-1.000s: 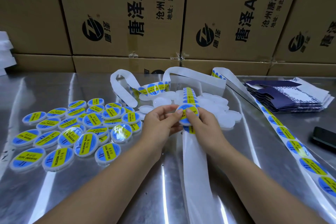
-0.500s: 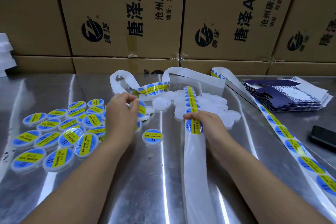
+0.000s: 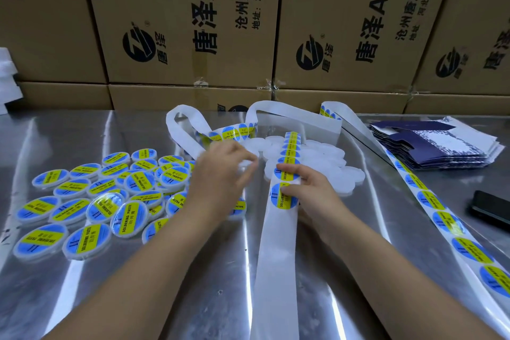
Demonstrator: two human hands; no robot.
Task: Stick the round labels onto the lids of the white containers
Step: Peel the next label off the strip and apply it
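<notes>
Several white containers (image 3: 321, 159) without labels lie in a heap at the table's middle back. A white backing strip (image 3: 277, 254) runs from that heap toward me, carrying round blue-and-yellow labels (image 3: 285, 196). My right hand (image 3: 310, 192) pinches the strip, thumb on the nearest label and fingers over the label behind it. My left hand (image 3: 220, 174), blurred by motion, reaches into the near left edge of the heap, its fingers curled round one white container (image 3: 245, 164). Several labelled containers (image 3: 96, 196) lie spread on the left.
A second strip of labels (image 3: 441, 219) runs along the right side. A stack of flat navy cartons (image 3: 441, 143) and a black phone (image 3: 491, 208) lie at the right. Cardboard boxes (image 3: 193, 22) wall off the back of the shiny metal table (image 3: 193, 298).
My left hand left a freshly labelled container by the pile on the left, then swung right to the unlabelled heap. My right hand stayed on the strip, now over the nearest label.
</notes>
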